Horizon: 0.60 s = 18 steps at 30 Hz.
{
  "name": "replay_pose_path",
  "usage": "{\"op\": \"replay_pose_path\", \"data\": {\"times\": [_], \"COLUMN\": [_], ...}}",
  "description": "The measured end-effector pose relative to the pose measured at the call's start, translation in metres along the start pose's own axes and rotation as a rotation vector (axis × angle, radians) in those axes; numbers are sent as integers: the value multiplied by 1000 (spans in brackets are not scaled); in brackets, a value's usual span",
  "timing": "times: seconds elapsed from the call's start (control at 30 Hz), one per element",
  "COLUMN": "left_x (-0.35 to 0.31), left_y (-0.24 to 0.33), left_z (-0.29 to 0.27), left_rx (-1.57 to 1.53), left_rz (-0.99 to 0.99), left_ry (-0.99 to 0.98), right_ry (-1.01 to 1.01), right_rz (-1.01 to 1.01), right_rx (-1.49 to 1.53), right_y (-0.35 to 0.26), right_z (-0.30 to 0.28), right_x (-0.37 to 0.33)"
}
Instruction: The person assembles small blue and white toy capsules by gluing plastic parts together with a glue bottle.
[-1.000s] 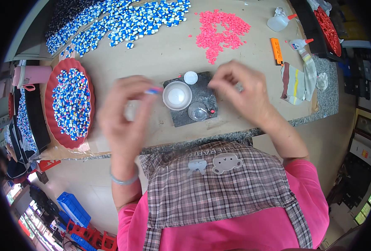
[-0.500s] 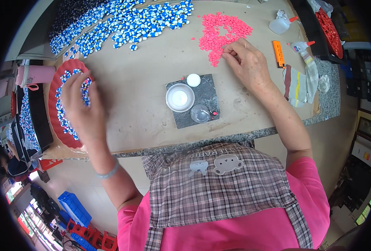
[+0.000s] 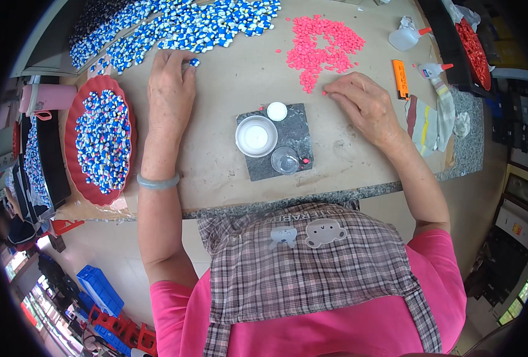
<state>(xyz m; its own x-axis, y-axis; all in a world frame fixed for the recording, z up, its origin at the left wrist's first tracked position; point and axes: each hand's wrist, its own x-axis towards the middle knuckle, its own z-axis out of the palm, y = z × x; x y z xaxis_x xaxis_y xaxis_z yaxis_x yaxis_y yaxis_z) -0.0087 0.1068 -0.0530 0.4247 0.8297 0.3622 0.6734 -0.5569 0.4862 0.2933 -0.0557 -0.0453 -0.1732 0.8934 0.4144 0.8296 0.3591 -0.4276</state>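
At the near edge of a heap of small blue-and-white pieces (image 3: 216, 27), my left hand (image 3: 170, 89) has its thumb and forefinger closed about one blue-and-white piece (image 3: 195, 62). My right hand (image 3: 365, 106) pinches a small pink piece (image 3: 324, 93) at its fingertips, just right of the scattered flat pink pieces (image 3: 320, 50). Between the hands lies a dark stone slab (image 3: 297, 134). On it stand a pale round dish (image 3: 240, 143) with a white disc inside, a white cap (image 3: 277, 111) and a small clear cup (image 3: 285, 160).
A red scalloped tray (image 3: 72, 160) full of blue, white and pink pieces stands at left beside a pink cup (image 3: 53, 98). To the right are two glue bottles (image 3: 404, 39), an orange box (image 3: 399, 78), a striped cloth (image 3: 421, 122) and a black bin (image 3: 448, 41) of red pieces.
My left hand has moved from the red tray to a blue-and-white piece near the heap. The right hand has drawn slightly away from the pink pieces with one at its fingertips.
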Motion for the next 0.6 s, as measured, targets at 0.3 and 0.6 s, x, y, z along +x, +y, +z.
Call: {"op": "replay_pose_path", "data": {"times": [0.3, 0.6], "left_x": [-4, -3], "left_y": [18, 21], "left_z": [8, 2], "left_rx": [-47, -95], "left_rz": [80, 39], "left_ry": [-57, -62], "right_ry": [-76, -225], "right_rz": [86, 202], "right_rx": [42, 33], "right_y": [-9, -14], "right_z": [-2, -12], "right_x": [6, 8]}}
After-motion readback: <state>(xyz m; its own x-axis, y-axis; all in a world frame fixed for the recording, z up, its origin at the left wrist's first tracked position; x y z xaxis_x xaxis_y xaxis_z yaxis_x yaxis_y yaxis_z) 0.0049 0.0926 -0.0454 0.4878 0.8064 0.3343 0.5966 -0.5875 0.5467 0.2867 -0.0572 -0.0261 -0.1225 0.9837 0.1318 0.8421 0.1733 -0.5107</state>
